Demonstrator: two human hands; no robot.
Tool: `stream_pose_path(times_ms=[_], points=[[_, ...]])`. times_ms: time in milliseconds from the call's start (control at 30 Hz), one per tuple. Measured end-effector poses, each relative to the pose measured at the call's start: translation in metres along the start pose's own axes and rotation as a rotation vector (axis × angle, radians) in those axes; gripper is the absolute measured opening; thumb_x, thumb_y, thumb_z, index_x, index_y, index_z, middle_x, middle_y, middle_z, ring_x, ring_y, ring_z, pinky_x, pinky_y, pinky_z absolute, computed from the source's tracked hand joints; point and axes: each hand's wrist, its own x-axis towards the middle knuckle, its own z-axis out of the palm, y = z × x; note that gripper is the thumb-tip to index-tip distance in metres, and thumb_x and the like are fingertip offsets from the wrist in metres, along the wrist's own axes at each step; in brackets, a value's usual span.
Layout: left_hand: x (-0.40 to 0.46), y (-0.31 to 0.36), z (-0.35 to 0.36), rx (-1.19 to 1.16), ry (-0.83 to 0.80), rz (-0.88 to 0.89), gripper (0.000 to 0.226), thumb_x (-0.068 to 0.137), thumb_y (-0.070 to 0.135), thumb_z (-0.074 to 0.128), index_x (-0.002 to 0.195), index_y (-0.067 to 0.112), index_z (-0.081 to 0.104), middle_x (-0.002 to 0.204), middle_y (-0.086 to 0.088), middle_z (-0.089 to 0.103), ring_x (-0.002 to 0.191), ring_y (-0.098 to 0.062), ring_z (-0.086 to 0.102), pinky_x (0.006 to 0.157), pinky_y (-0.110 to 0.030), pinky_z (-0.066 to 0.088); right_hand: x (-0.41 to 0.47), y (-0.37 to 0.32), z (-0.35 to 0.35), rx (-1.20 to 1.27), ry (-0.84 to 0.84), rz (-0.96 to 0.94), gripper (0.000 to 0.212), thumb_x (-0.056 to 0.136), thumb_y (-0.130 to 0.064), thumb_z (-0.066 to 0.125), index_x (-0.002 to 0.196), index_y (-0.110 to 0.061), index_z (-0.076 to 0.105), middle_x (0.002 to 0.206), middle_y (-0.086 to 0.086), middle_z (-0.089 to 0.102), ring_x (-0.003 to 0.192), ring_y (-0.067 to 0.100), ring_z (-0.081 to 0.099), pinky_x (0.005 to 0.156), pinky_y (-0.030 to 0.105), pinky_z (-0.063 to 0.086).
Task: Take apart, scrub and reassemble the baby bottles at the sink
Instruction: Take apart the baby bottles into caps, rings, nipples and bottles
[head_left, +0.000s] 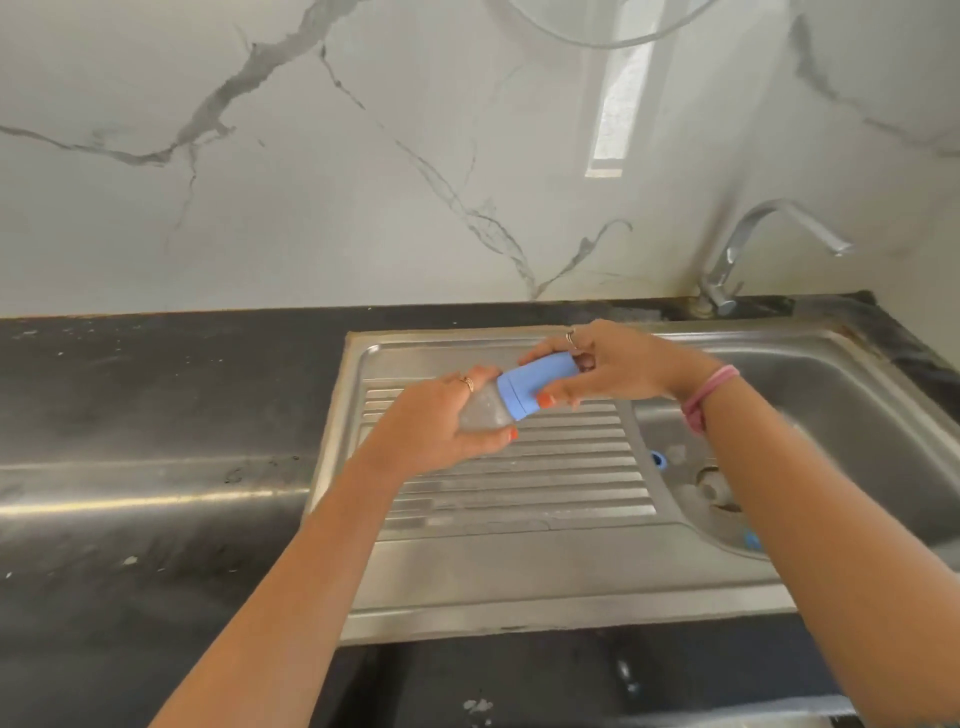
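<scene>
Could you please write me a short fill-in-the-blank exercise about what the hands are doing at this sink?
1. The left hand grips the bottle's clear ____.
2. The right hand holds the bottle's ____ cap.
3. Both hands hold the baby bottle above the ribbed ____ of the sink.
4. The faucet is turned ____.

Missing words: body; blue; drainboard; off.

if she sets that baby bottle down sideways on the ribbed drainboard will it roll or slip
Likely to roll: the baby bottle looks round-bodied. The drainboard ribs may check it somewhat. Probably light and stiff, as the clear body looks empty; if wet, slippery in the left hand and right hand.
</scene>
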Motion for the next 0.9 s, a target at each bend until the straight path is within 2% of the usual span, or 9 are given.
stream_pose_path(times_ms=[100, 167, 233, 367, 467, 533, 600, 733, 900], points=[[0.007, 0.032, 0.017, -0.102, -0.01, -0.002, 0.066, 0.075, 0.058, 0.071, 0.132, 0.033, 0.049, 0.09, 0.014, 0.06, 0.086, -0.012, 0.061, 0.064, -0.014, 0.039, -0.032, 0.018, -0.013, 0.022, 0.035, -0.048, 0.052, 0.077, -0.029, 0.081, 0.125, -0.036, 0.061, 0.115, -0.013, 0.068, 0.1, 0.011, 0.067, 0.09, 0.026, 0.053], [0.01, 0.056, 0.031, -0.065, 0.005, -0.007, 0.068, 0.075, 0.056, 0.071, 0.135, 0.034, 0.047, 0.101, 0.011, 0.061, 0.092, -0.013, 0.06, 0.073, -0.025, 0.046, -0.054, 0.031, -0.023, 0.155, 0.013, 0.047, 0.068, 0.072, -0.041, 0.081, 0.133, -0.033, 0.053, 0.123, -0.006, 0.064, 0.096, 0.018, 0.071, 0.081, 0.024, 0.057], [0.012, 0.08, 0.046, 0.035, 0.051, -0.001, 0.068, 0.076, 0.054, 0.072, 0.136, 0.034, 0.047, 0.107, 0.007, 0.058, 0.093, -0.017, 0.06, 0.075, -0.03, 0.047, -0.074, 0.039, -0.031, 0.289, -0.018, 0.241, 0.074, 0.066, -0.063, 0.072, 0.124, -0.019, 0.058, 0.105, 0.005, 0.071, 0.077, 0.023, 0.074, 0.063, 0.024, 0.058], [0.017, 0.128, 0.072, 0.039, 0.1, 0.031, 0.065, 0.075, 0.054, 0.073, 0.133, 0.034, 0.05, 0.103, 0.01, 0.06, 0.089, -0.015, 0.06, 0.074, -0.029, 0.047, -0.113, 0.063, -0.045, 0.168, 0.01, 0.281, 0.063, 0.076, -0.063, 0.065, 0.092, -0.002, 0.071, 0.074, 0.011, 0.074, 0.06, 0.022, 0.069, 0.054, 0.021, 0.053], [0.02, 0.15, 0.081, -0.215, -0.07, -0.082, 0.061, 0.068, 0.06, 0.072, 0.122, 0.042, 0.051, 0.09, 0.019, 0.065, 0.082, -0.003, 0.063, 0.071, -0.021, 0.047, -0.142, 0.08, -0.058, 0.005, 0.085, 0.013, 0.032, 0.082, -0.035, 0.076, 0.106, -0.015, 0.073, 0.095, 0.001, 0.075, 0.089, 0.015, 0.071, 0.08, 0.028, 0.056], [0.02, 0.163, 0.089, -0.548, -0.242, -0.253, 0.064, 0.062, 0.06, 0.074, 0.117, 0.033, 0.057, 0.091, 0.01, 0.071, 0.081, -0.013, 0.07, 0.075, -0.036, 0.057, -0.161, 0.089, -0.068, -0.016, 0.134, -0.187, 0.039, 0.078, -0.007, 0.079, 0.114, -0.018, 0.069, 0.113, -0.002, 0.07, 0.108, 0.013, 0.065, 0.094, 0.031, 0.051], [0.018, 0.173, 0.1, -0.747, -0.296, -0.323, 0.062, 0.059, 0.055, 0.076, 0.11, 0.025, 0.061, 0.086, 0.001, 0.072, 0.076, -0.024, 0.071, 0.075, -0.045, 0.059, -0.178, 0.097, -0.08, 0.05, 0.165, -0.235, 0.047, 0.073, 0.004, 0.08, 0.111, -0.021, 0.068, 0.114, -0.006, 0.068, 0.11, 0.012, 0.064, 0.095, 0.029, 0.052], [0.016, 0.188, 0.118, -0.708, -0.204, -0.276, 0.036, 0.063, 0.054, 0.075, 0.095, 0.047, 0.061, 0.087, 0.006, 0.073, 0.079, -0.017, 0.072, 0.079, -0.044, 0.059, -0.201, 0.112, -0.099, 0.233, 0.152, -0.08, 0.048, 0.073, -0.014, 0.083, 0.116, -0.026, 0.067, 0.111, -0.012, 0.071, 0.1, 0.01, 0.068, 0.086, 0.024, 0.055], [0.016, 0.197, 0.133, -0.698, -0.121, -0.304, 0.052, 0.062, 0.059, 0.076, 0.108, 0.06, 0.052, 0.1, 0.02, 0.069, 0.09, -0.002, 0.068, 0.08, -0.032, 0.056, -0.207, 0.139, -0.102, 0.266, 0.225, 0.11, 0.037, 0.08, -0.025, 0.078, 0.114, -0.029, 0.066, 0.085, -0.001, 0.071, 0.072, 0.009, 0.066, 0.066, 0.021, 0.056]])
